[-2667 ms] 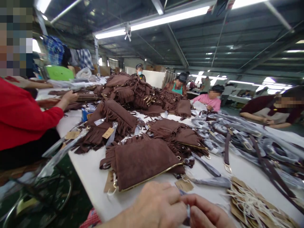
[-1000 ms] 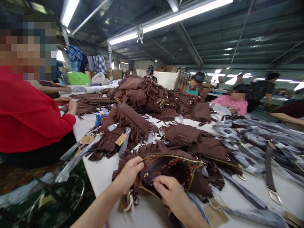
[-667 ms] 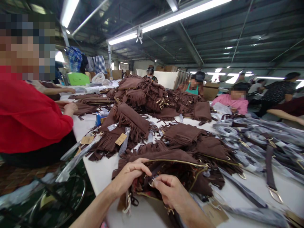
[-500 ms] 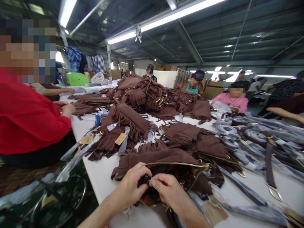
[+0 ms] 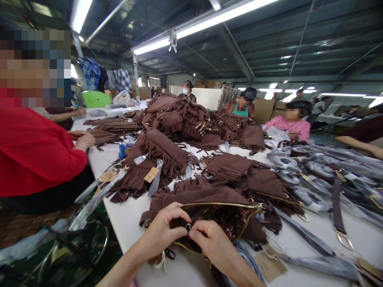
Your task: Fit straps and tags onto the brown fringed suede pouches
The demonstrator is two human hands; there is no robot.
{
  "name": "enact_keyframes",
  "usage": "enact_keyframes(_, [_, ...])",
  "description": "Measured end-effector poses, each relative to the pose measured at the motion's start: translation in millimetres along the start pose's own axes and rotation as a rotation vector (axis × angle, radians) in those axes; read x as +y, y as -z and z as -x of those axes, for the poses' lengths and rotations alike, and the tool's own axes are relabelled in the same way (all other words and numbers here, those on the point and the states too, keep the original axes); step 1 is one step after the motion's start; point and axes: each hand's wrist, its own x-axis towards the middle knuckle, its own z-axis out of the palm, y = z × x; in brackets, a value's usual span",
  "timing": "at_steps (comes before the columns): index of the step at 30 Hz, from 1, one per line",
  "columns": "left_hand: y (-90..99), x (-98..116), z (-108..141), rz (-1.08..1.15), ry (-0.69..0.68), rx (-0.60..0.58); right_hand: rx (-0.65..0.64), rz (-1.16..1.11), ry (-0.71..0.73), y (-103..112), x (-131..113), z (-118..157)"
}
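A brown fringed bag (image 5: 206, 195) lies on the white table with its gold zipper open, showing a dark patterned lining (image 5: 230, 219). Over the near side of the opening, my left hand (image 5: 167, 227) has its thumb and fingers closed around a small dark piece with a metal ring (image 5: 188, 227). Touching the same piece from the right, my right hand (image 5: 209, 239) pinches it between thumb and forefinger. What the piece is attached to is hidden by the fingers. A tan paper tag (image 5: 271, 265) rests by my right forearm.
Brown fringed bags (image 5: 167, 115) are heaped beyond, others lie nearer. Plastic-wrapped straps (image 5: 317, 179) cover the table's right side. A person in red (image 5: 38, 151) sits at the left; more people sit across the table.
The bag's opening gapes wider and shows more lining. Both hands stay close together at the small piece, with its ring now more visible. The person in red leans slightly differently.
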Motion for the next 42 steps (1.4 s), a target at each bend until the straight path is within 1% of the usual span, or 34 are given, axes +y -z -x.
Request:
enact_keyframes(2, [1.3, 2, 0, -0.001, -0.014, -0.046, 0.002, -0.004, -0.005, -1, 1, 0])
enact_keyframes(3, [1.4, 3, -1, -0.013, -0.012, -0.044, 0.001, -0.003, -0.005, -2, 2, 0])
enact_keyframes(7, [-2.5, 3, -2, -0.050, 0.001, 0.042, -0.001, 0.021, 0.006, -3, 6, 0])
enact_keyframes(9, [-4.7, 2, -2, -0.043, -0.002, 0.048, -0.004, 0.037, 0.007, -3, 8, 0])
enact_keyframes(12, [-5.4, 0, -1, -0.044, -0.001, 0.034, -0.010, 0.061, -0.004, -3, 9, -1])
enact_keyframes(17, [-3.9, 3, -1, -0.079, -0.033, -0.031, -0.002, 0.039, -0.026, -2, 8, 1])
enact_keyframes(20, [-7.2, 5, -1, -0.150, -0.061, -0.052, -0.011, 0.034, -0.046, -4, 7, 2])
enact_keyframes(24, [-12.9, 5, -1, -0.341, -0.097, -0.073, -0.039, 0.025, -0.093, -5, 2, 4])
enact_keyframes(26, [-11.5, 7, 0, -0.437, -0.091, -0.097, -0.034, 0.028, -0.086, 1, -2, 8])
enact_keyframes(28, [-6.7, 15, 2, -0.514, -0.096, -0.117, 0.014, 0.107, -0.008, 14, -8, 17])
enact_keyframes(29, [-4.0, 21, 4, -0.562, -0.111, -0.107, 0.055, 0.181, 0.048, 23, -11, 21])
enact_keyframes(30, [-1.9, 29, 7, -0.626, -0.129, -0.082, 0.100, 0.266, 0.102, 33, -15, 26])
enact_keyframes(32, [-2.1, 46, 12, -0.766, -0.148, 0.007, 0.163, 0.401, 0.169, 50, -22, 35])
enact_keyframes(34, [-9.8, 62, 19, -0.805, -0.137, 0.081, 0.192, 0.446, 0.206, 60, -27, 40])
enact_keyframes(36, [-23.7, 72, 24, -0.663, -0.124, 0.071, 0.206, 0.411, 0.254, 61, -29, 42])
enact_keyframes(38, [-39.4, 74, 27, -0.408, -0.095, 0.035, 0.231, 0.352, 0.310, 57, -29, 41])
enact_keyframes(40, [-52.1, 69, 27, -0.131, 0.016, 0.012, 0.261, 0.312, 0.350, 51, -26, 38])
enact_keyframes(42, [-59.1, 62, 25, 0.078, 0.126, 0.002, 0.279, 0.281, 0.355, 47, -23, 36])
